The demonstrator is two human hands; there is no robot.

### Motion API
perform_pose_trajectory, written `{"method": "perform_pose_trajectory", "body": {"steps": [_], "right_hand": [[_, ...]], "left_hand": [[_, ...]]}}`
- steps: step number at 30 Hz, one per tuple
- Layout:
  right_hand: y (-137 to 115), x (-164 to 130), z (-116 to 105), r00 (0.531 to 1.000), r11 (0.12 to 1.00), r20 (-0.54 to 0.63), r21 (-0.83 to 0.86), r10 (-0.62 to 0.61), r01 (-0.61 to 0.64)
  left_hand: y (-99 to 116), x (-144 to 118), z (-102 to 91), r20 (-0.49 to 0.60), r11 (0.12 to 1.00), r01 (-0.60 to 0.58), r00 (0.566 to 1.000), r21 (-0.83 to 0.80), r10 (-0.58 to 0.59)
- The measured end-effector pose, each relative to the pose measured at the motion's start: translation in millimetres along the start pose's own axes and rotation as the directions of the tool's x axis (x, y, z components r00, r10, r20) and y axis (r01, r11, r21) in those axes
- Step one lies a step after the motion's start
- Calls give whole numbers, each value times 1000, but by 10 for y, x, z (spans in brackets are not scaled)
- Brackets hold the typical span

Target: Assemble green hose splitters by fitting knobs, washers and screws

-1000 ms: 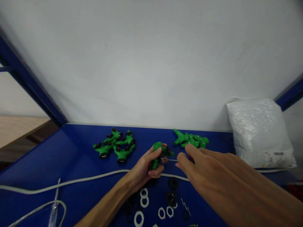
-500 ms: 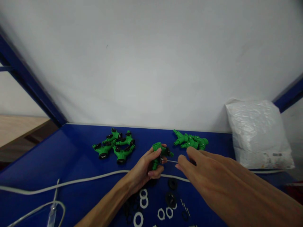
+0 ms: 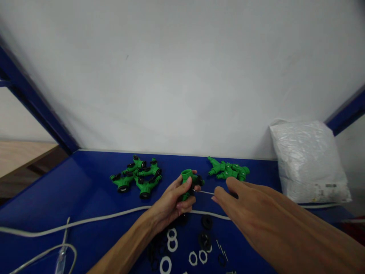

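Head view shows the left hand [image 3: 171,201] gripping a green fitting [image 3: 188,182] above the blue bench [image 3: 85,190], the right hand's fingers [image 3: 221,196] pinching a thin metal pin [image 3: 203,192] just right of the fitting; feeding it straight should avoid jamming.

White wall [image 3: 182,76], blue bench [image 3: 71,190], perhaps wooden floor [image 3: 19,156]

Two hands are showing: the left hand [image 3: 171,199] is holding one green fitting [image 3: 187,182], and the right hand [image 3: 251,207] is pinching one thin metal pin [image 3: 203,191]. Two heaps of green fittings are lying behind, a left heap [image 3: 136,176] and a right heap [image 3: 228,171]; the pieces overlap too much to count. Five white rings [image 3: 172,243] are showing near the bottom edge. One white cable [image 3: 94,219] is crossing the blue table [image 3: 71,190]. One white bag [image 3: 308,161] is sitting at the right.
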State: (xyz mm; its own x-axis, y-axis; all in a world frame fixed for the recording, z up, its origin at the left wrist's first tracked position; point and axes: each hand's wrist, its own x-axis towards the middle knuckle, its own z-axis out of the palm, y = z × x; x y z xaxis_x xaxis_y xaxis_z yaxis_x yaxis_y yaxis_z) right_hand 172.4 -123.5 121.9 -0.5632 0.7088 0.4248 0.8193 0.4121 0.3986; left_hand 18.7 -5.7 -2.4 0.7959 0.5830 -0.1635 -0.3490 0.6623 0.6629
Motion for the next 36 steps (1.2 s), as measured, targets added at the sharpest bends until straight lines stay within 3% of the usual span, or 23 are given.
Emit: {"method": "perform_pose_trajectory", "body": {"steps": [6,14,20,26,36], "right_hand": [[-21,-38,110,999,1000,27,5,17,-17],[27,-72,82,1000,1000,17,7,-3,3],[28,-123,111,998,1000,-60,28,-7,9],[81,-156,100,999,997,-34,79,-7,10],[143,-337,347,997,996,73,89,1,-8]], "left_hand": [[-8,-19,-5,15,1000,-7,1000,1,7],[-2,-36,23,-6,998,-18,1000,54,18],[-15,-34,43,-39,996,-30,999,83,34],[-15,-30,36,-41,995,-40,998,88,44],[-15,-20,20,-50,992,-62,996,111,68]]}}
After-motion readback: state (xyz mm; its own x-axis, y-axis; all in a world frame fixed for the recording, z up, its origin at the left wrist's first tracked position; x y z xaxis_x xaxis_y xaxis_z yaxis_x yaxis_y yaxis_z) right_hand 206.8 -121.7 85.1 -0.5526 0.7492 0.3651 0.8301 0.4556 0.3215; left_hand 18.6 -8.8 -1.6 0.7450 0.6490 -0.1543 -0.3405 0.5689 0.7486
